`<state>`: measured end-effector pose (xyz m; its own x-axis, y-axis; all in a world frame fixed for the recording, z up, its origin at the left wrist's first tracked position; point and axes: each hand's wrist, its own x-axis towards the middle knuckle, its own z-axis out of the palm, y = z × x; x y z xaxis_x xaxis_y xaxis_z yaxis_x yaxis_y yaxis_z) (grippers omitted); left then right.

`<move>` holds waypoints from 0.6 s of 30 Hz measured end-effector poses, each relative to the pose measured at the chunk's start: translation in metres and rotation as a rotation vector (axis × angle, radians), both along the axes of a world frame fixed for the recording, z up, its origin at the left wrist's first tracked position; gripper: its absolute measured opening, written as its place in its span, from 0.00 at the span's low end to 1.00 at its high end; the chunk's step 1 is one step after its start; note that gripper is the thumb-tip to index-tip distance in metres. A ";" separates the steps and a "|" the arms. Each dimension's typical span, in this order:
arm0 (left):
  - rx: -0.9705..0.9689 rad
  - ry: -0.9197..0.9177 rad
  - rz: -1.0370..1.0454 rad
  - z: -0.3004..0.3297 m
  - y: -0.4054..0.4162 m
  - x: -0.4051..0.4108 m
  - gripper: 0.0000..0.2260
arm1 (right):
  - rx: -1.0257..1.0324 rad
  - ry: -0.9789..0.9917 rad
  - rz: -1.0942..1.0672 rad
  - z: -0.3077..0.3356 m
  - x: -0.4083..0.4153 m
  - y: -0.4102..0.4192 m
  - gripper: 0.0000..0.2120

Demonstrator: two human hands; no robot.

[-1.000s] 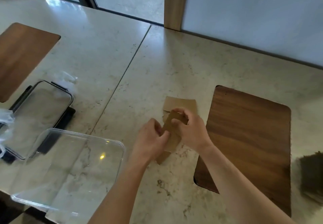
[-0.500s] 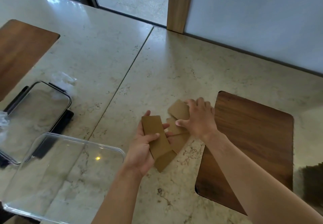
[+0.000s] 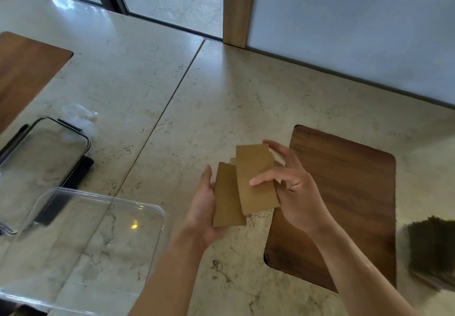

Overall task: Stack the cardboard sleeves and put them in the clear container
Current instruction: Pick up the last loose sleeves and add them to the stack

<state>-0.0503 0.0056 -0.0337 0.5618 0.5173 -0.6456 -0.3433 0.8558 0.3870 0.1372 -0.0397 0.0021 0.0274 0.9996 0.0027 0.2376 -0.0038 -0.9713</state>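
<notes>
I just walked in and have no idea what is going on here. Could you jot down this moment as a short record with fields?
Doer: a person, bare hands, seen from a head camera
Left hand: grips a cardboard sleeve from below
Right hand: pinches a second sleeve, overlapping the first
Height: both sleeves held above the stone counter
Clear container: open, to the left, no sleeves in it
Lid: lying beyond the container
Wooden board: under the right hand
Stage: stacking, not yet boxed
</notes>
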 end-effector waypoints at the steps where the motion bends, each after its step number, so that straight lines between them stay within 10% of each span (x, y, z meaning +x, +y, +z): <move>1: 0.018 -0.011 -0.027 0.001 -0.002 0.002 0.37 | 0.006 -0.015 0.009 0.002 -0.001 -0.001 0.21; 8: 0.009 -0.232 0.042 0.007 -0.016 0.010 0.26 | -0.036 0.234 -0.184 0.000 0.010 -0.020 0.21; 14: 0.173 0.022 0.104 0.001 -0.027 0.017 0.19 | -0.108 0.248 -0.346 -0.002 0.021 -0.042 0.33; 18: 0.243 0.115 0.159 0.001 -0.033 0.019 0.14 | -0.189 0.418 -0.446 -0.002 0.032 -0.055 0.22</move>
